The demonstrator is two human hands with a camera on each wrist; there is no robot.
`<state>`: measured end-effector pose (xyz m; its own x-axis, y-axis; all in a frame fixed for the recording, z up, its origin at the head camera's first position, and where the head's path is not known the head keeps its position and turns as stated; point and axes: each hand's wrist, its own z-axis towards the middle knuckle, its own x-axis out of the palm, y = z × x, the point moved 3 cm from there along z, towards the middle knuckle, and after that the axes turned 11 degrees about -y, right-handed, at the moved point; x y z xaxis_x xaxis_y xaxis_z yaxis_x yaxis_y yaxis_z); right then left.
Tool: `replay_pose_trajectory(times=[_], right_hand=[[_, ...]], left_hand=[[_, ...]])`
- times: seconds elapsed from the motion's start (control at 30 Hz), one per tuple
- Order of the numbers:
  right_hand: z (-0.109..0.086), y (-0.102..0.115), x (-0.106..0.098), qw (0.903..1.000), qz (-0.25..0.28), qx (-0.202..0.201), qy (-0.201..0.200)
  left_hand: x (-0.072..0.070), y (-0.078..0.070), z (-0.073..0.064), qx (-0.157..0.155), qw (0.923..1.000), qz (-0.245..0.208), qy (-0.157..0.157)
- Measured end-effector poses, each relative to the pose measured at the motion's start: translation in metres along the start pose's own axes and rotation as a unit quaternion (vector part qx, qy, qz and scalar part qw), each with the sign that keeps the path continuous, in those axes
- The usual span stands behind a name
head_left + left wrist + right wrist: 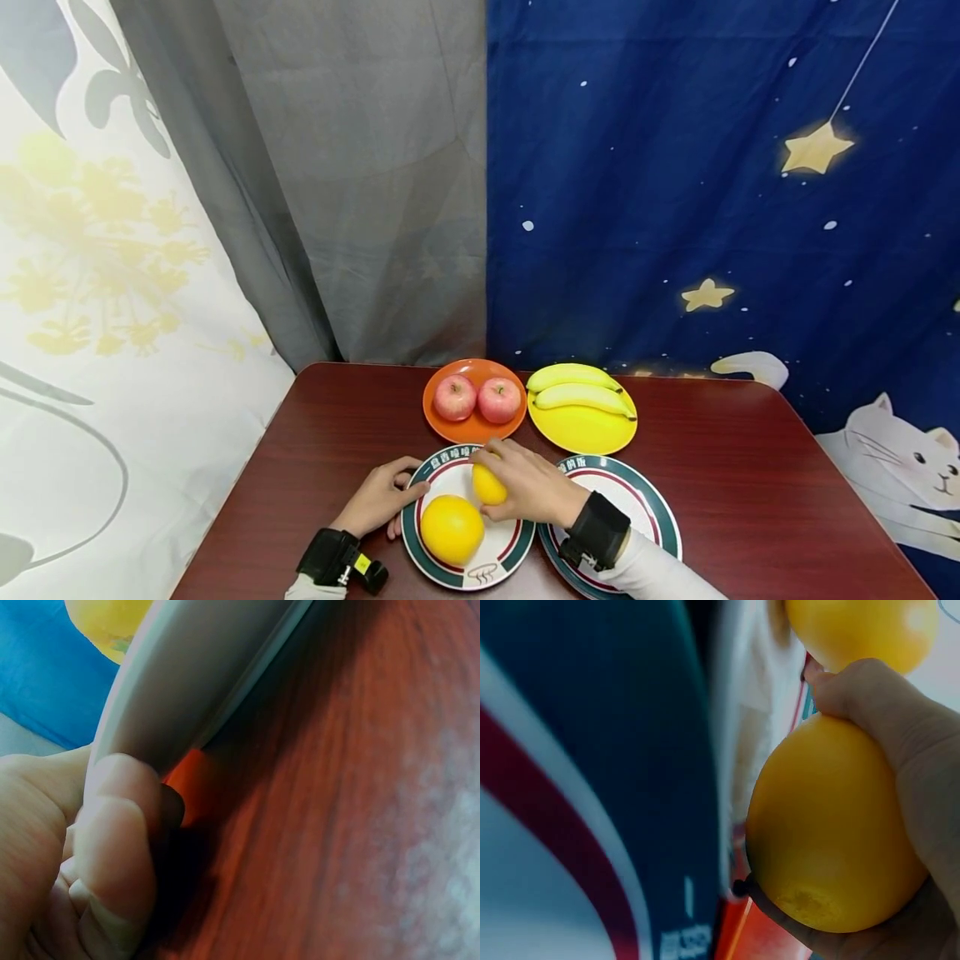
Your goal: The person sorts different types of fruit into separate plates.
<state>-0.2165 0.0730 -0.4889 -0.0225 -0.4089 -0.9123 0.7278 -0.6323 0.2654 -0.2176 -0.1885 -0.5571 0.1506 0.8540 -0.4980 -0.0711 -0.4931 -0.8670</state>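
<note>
A round yellow fruit [488, 484] is grasped in the right hand [536, 483] over a round white plate with a green rim and red ring [498, 548]; whether the two touch cannot be told; the rim of that plate is pinched by the left hand [378, 500], thumb above and fingers beneath; a larger-looking round yellow fruit [452, 531] is carried on the same plate, just beside the right hand. A second green-rimmed white plate [670, 533] is partly covered by the right forearm; beyond the hands, two pinkish-red apples [454, 397] are held on an orange plate [474, 432], and two yellow bananas [585, 398] on a yellow plate [588, 435]; both plates are set close to the far edge. Wide stretches of the dark red wooden table [765, 483] are seen to either side, right up to its edges; it is backed by a grey curtain [375, 167] and a blue starry curtain [637, 208].
</note>
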Motion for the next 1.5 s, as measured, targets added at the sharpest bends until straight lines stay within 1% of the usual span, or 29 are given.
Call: replay_pose_trajectory(times=[0.13, 0.23, 0.33, 0.47, 0.57, 0.67, 0.73, 0.8, 0.87, 0.93, 0.97, 1.03, 1.13, 1.2, 1.23, 1.3, 1.33, 1.4, 1.43, 1.5], right_hand=[[-0.002, 0.005, 0.005, 0.9997, -0.016, -0.014, 0.009], [-0.002, 0.006, 0.007, 0.9991, -0.037, -0.013, 0.014], [-0.003, 0.006, 0.006, 0.9987, -0.047, -0.012, 0.016], [-0.004, 0.004, 0.001, 0.9984, -0.054, -0.015, 0.01], [-0.009, 0.002, -0.007, 0.9988, -0.045, -0.005, -0.015], [-0.02, -0.004, -0.025, 0.9978, -0.017, 0.03, -0.056], [-0.032, -0.013, -0.042, 0.9937, -0.001, 0.065, -0.091], [-0.046, -0.026, -0.059, 0.9865, 0.004, 0.112, -0.12], [-0.064, -0.045, -0.075, 0.9767, 0.006, 0.163, -0.14], [-0.083, -0.066, -0.086, 0.9665, 0.006, 0.21, -0.148], [-0.093, -0.077, -0.09, 0.9616, 0.013, 0.233, -0.144], [-0.112, -0.098, -0.092, 0.9534, 0.032, 0.273, -0.125], [-0.132, -0.123, -0.085, 0.9422, 0.071, 0.318, -0.076], [-0.14, -0.133, -0.078, 0.937, 0.103, 0.331, -0.044], [-0.143, -0.136, -0.074, 0.9348, 0.118, 0.334, -0.033], [-0.146, -0.14, -0.069, 0.931, 0.146, 0.334, -0.017], [-0.147, -0.141, -0.067, 0.9302, 0.155, 0.332, -0.011], [-0.148, -0.143, -0.065, 0.9273, 0.172, 0.332, -0.002], [-0.148, -0.144, -0.064, 0.9265, 0.178, 0.332, 0.002], [-0.149, -0.145, -0.063, 0.9261, 0.186, 0.328, 0.011]], left_hand=[[0.001, 0.001, 0.001, -0.003, 1.0, 0.005, -0.001], [0.002, 0.001, 0.001, -0.003, 1.0, 0.006, 0.0], [0.001, 0.001, 0.001, 0.0, 1.0, 0.008, 0.0], [0.001, 0.001, 0.0, -0.002, 1.0, 0.007, -0.001], [0.001, 0.001, 0.0, -0.009, 1.0, 0.0, 0.001], [0.001, 0.0, 0.0, -0.006, 1.0, -0.004, 0.002], [0.001, 0.0, -0.001, -0.001, 1.0, -0.002, 0.001], [0.001, 0.0, -0.001, 0.0, 1.0, -0.002, 0.001], [0.0, 0.0, -0.001, -0.003, 1.0, -0.002, 0.001], [0.0, 0.0, -0.001, -0.003, 1.0, -0.003, 0.001], [0.0, 0.0, -0.001, -0.007, 1.0, -0.003, 0.001], [0.0, 0.0, 0.0, -0.004, 1.0, -0.002, -0.003], [-0.001, 0.0, 0.0, -0.005, 1.0, 0.001, -0.008], [-0.003, -0.001, 0.0, -0.003, 1.0, 0.003, -0.007], [-0.004, -0.001, 0.0, -0.006, 1.0, 0.001, -0.002], [-0.008, -0.003, 0.002, -0.005, 1.0, -0.004, 0.005], [-0.012, -0.004, 0.003, 0.002, 1.0, -0.005, 0.002], [-0.022, -0.013, 0.008, 0.011, 0.9998, -0.005, -0.016], [-0.029, -0.02, 0.012, 0.018, 0.9993, -0.007, -0.031], [-0.043, -0.041, 0.023, 0.046, 0.9964, 0.0, -0.071]])
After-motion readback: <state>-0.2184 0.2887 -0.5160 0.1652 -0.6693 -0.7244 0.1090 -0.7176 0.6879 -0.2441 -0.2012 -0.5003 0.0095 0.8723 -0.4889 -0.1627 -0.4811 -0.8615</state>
